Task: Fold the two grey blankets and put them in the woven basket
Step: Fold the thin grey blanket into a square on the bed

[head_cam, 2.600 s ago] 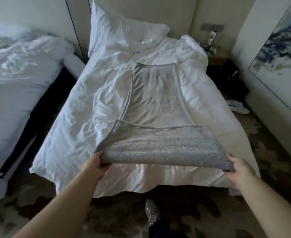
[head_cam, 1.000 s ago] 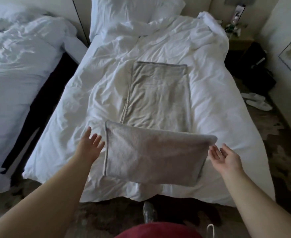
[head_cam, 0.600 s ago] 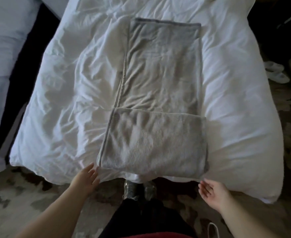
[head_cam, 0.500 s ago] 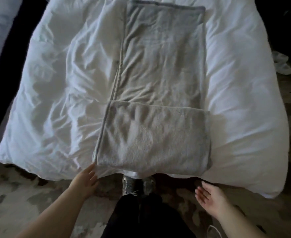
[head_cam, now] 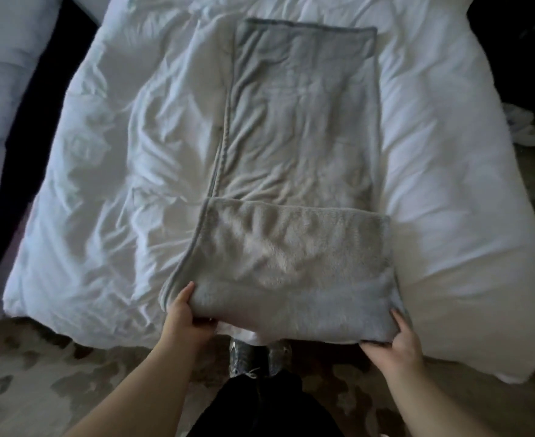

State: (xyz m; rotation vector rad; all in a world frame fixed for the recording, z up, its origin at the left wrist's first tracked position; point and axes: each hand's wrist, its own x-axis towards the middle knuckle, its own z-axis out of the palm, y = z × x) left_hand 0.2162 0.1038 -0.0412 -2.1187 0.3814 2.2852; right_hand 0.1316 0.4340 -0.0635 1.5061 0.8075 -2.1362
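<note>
A grey blanket (head_cam: 301, 127) lies as a long strip down the middle of the white bed (head_cam: 96, 184). Its near end is folded back on itself into a thick fluffy panel at the foot of the bed. My left hand (head_cam: 185, 313) grips the near left corner of that folded end, thumb on top. My right hand (head_cam: 397, 337) holds the near right corner from the side and below. No second blanket and no woven basket appear in this view.
A second white bed (head_cam: 4, 67) stands at the left across a dark gap. Patterned carpet (head_cam: 39, 373) covers the floor. My shoes (head_cam: 253, 357) touch the bed's foot. White slippers (head_cam: 525, 127) lie on the floor at the right.
Both hands were open and just off the blanket half a second ago; now they have closed on the two near corners of the folded end.
</note>
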